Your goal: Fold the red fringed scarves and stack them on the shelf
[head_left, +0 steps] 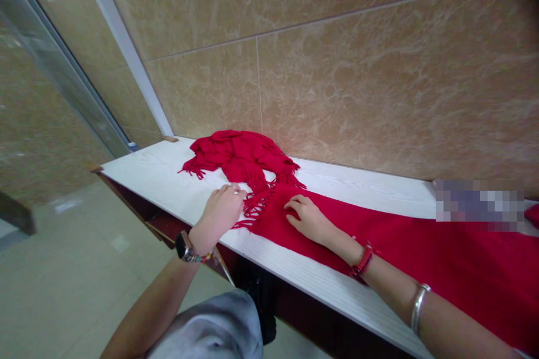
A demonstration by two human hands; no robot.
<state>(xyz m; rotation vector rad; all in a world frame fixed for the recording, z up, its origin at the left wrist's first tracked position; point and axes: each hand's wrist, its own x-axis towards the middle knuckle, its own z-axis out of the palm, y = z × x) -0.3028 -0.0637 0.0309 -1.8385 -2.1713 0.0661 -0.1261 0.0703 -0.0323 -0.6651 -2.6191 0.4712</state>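
1. Grey cloth over the person's lap (214, 328) sits closest, cut off by the bottom edge; a black object (264, 303) beside it is lost in shadow
2. At far left, a dark block (16, 214) on the pale floor (63, 275) is cropped by the picture's edge
3. White table (151, 165), running along the tiled wall (379, 67), has an open brown compartment (131, 202) under its left end; its contents are too dark to make out
4. Left hand (225, 205), with a smartwatch (183, 245) at the wrist, lies at the fringe (257, 210); its fingers bend downward, tips hidden, so whether they pinch any strands I cannot tell
5. Bunched red scarf (238, 151) lies in a heap against the wall, just beyond the left hand, its tassels meeting the fringe
6. Flat red scarf (404, 247), which bears that fringe, stretches rightward along the table and out of the frame
7. Right hand (309, 219) is over the flat scarf's left part, fingers loosely curved, thumb apart from them; the forearm, wearing a silver bangle (419, 309), covers some cloth
8. Pixelated patch (480, 203) masks something, and a red scrap (533, 216) beyond is perhaps more cloth
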